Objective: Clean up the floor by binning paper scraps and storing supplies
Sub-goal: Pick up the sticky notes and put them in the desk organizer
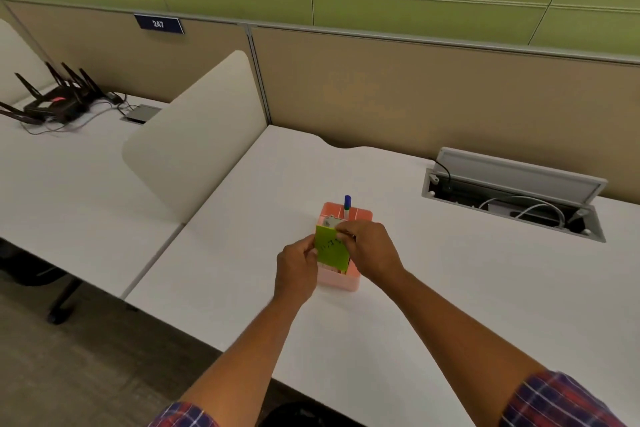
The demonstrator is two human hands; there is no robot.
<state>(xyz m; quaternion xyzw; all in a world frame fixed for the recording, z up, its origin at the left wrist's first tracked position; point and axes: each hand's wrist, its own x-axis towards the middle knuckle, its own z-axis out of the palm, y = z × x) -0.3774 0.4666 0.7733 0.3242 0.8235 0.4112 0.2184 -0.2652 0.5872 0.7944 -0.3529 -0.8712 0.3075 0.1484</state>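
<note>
A pink desk organizer [341, 282] stands on the white desk [450, 288], with a blue-capped marker [347, 205] upright in its back compartment. A green pad of sticky notes [330, 250] with dark writing on it is held just above the organizer's front part. My left hand [298, 269] pinches the pad's left edge. My right hand [370, 246] grips its upper right corner, covering part of the organizer. The organizer's other contents are mostly hidden by the pad and my hands.
An open cable hatch [512, 198] with white cables sits at the desk's back right. A white divider panel [197, 135] separates this desk from the left one, where a black router [57, 100] with antennas rests. Dark floor [86, 357] lies at lower left.
</note>
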